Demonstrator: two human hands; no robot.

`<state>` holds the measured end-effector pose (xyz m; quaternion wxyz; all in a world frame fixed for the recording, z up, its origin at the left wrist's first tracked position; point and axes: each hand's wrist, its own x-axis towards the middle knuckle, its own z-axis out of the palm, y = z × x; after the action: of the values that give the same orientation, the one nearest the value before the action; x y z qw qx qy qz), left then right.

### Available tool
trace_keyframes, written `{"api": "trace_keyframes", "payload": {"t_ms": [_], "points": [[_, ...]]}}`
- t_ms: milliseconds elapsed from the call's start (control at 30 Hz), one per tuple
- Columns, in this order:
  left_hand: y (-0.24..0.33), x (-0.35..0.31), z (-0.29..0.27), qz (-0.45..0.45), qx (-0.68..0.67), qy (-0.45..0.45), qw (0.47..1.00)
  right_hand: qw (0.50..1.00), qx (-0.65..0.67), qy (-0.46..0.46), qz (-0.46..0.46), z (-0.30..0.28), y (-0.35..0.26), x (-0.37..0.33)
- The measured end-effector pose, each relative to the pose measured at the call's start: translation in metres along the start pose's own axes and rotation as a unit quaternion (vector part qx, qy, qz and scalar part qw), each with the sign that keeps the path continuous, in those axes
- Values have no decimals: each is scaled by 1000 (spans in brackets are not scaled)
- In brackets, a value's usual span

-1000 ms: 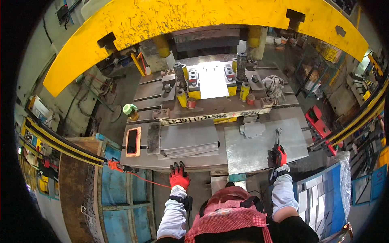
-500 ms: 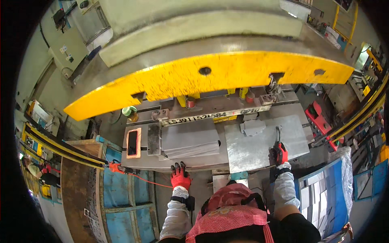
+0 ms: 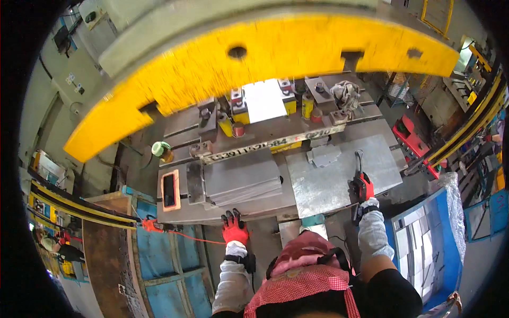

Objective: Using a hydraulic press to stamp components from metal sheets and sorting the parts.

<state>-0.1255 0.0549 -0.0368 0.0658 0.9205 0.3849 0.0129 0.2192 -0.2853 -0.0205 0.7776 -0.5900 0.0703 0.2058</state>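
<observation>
Presently | left hand [image 3: 234, 230] open at table [image 3: 265, 204] edge | right hand [image 3: 363, 186] gripping tool [image 3: 360, 165] over silver sheet [image 3: 328, 184], right of stacked plates [image 3: 241, 175] | slack grip could let tool slip, scratching sheet

A head-worn fisheye looks down and forward — wide, taking in left hand [image 3: 235, 230], right hand [image 3: 363, 186] and press table [image 3: 191, 213].

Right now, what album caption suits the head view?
Gloved left hand at the press table, right hand holding a tool over a metal sheet.
</observation>
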Motion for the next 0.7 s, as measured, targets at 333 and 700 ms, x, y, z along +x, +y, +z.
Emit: {"api": "trace_keyframes", "payload": {"t_ms": [333, 700], "points": [[14, -3, -25, -67, -81, -120, 987, 1000, -30, -4, 8, -8, -2, -10], [160, 144, -123, -14, -856, -193, 480, 921, -116, -353, -119, 233, -163, 17]]}}
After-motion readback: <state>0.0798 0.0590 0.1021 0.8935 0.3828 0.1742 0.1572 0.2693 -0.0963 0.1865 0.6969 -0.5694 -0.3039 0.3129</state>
